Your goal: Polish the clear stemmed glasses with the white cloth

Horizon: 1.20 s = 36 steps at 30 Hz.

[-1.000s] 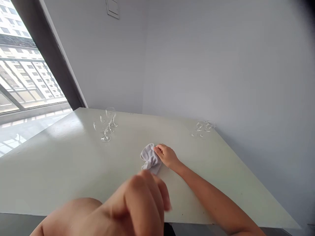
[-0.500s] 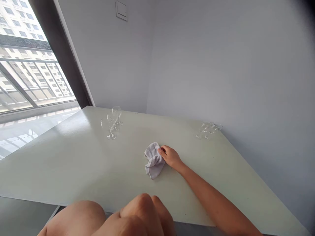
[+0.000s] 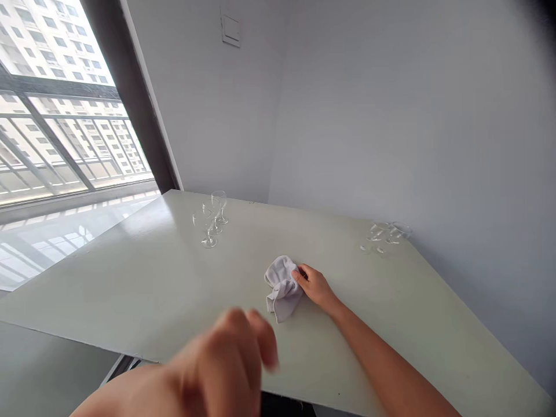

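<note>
My right hand [image 3: 316,286] rests at the middle of the table, its thumb and fingers closed on the right edge of a crumpled pale grey cloth [image 3: 286,289]. The cloth lies bunched on the tabletop, with a loose corner pointing towards me. Large and blurred in the foreground, my left hand [image 3: 226,359] hovers near the table's front edge. Its knuckles are bent and the fingertips are mostly hidden, so I cannot see whether anything is in it. Three clear stemmed glasses [image 3: 209,241] stand upright beyond it, at the back left, touched by neither hand.
More clear stemmed glasses [image 3: 380,233] stand close together by the right wall [image 3: 412,133]. The pale green table [image 3: 165,278] reaches back to the wall corner. On the left is a window [image 3: 65,133] with a railing outside. A light switch [image 3: 230,30] is on the back wall.
My left hand has risen and moved forward, with its fingers now blurred. The whole view has shifted a little, while my right hand keeps its grip on the cloth.
</note>
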Tool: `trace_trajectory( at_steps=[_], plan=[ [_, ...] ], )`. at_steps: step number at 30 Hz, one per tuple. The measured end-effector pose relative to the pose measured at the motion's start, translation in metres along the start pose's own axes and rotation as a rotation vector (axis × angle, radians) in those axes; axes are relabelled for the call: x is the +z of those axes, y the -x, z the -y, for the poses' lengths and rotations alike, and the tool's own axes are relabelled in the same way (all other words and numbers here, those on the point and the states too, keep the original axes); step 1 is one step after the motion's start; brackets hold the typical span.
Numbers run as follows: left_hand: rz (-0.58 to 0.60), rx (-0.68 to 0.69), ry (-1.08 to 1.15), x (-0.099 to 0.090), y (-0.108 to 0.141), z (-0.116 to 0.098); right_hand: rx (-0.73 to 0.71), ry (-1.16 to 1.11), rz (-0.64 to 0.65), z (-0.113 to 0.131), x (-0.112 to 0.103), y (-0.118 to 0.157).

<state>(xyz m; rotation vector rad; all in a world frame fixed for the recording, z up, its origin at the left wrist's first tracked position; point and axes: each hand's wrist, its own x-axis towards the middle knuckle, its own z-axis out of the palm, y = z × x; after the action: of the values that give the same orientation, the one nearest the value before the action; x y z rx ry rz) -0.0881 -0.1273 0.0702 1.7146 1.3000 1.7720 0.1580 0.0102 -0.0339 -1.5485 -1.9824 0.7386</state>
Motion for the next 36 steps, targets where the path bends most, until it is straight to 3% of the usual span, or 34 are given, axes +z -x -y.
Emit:
trace_trajectory(
  at_steps=[1,3,5,7,8,9,11,14,17,21,24,27,30,34,36],
  plan=[
    [-0.155,-0.137,0.086,0.01,-0.014,0.008,0.009,-0.038,-0.001,-0.001,0.0,0.0],
    [-0.249,-0.221,0.112,0.025,-0.043,0.034,0.023,-0.111,-0.013,-0.004,0.0,-0.001],
    [-0.358,-0.324,0.118,0.027,-0.071,0.072,0.013,-0.141,-0.02,-0.006,0.0,-0.005],
    [-0.494,-0.662,0.106,0.02,-0.092,0.116,-0.017,-0.113,-0.014,-0.007,0.0,-0.011],
    [-0.487,-0.796,0.068,0.015,-0.099,0.137,-0.026,-0.077,-0.007,-0.007,0.0,-0.014],
    [-0.473,-0.827,0.056,0.011,-0.104,0.156,-0.026,-0.035,0.003,-0.006,0.001,-0.017],
    [-0.394,-0.794,-0.005,0.005,-0.11,0.184,0.004,0.044,0.025,-0.003,0.003,-0.023],
    [-0.288,-0.705,-0.098,0.004,-0.116,0.205,0.089,0.093,0.046,0.005,0.008,-0.029],
    [-0.266,-0.678,-0.126,0.011,-0.121,0.209,0.139,-0.049,0.025,0.012,0.009,-0.031],
    [-0.225,-0.638,-0.126,0.029,-0.116,0.2,0.187,-0.722,-0.001,0.016,-0.005,-0.033],
    [-0.105,-0.501,-0.183,0.051,-0.105,0.18,0.264,-1.093,-0.062,0.016,-0.018,-0.035],
    [0.027,-0.305,-0.275,0.077,-0.093,0.156,0.366,-1.251,-0.15,0.014,-0.026,-0.038],
    [0.131,-0.255,-0.235,0.1,-0.082,0.141,0.405,-1.368,-0.222,0.014,-0.03,-0.039],
    [0.183,-0.226,-0.294,0.12,-0.067,0.142,0.238,-1.491,-0.35,0.023,-0.042,-0.033],
    [0.183,-0.183,-0.366,0.124,-0.061,0.147,0.099,-1.428,-0.415,0.031,-0.049,-0.026]
  ],
)
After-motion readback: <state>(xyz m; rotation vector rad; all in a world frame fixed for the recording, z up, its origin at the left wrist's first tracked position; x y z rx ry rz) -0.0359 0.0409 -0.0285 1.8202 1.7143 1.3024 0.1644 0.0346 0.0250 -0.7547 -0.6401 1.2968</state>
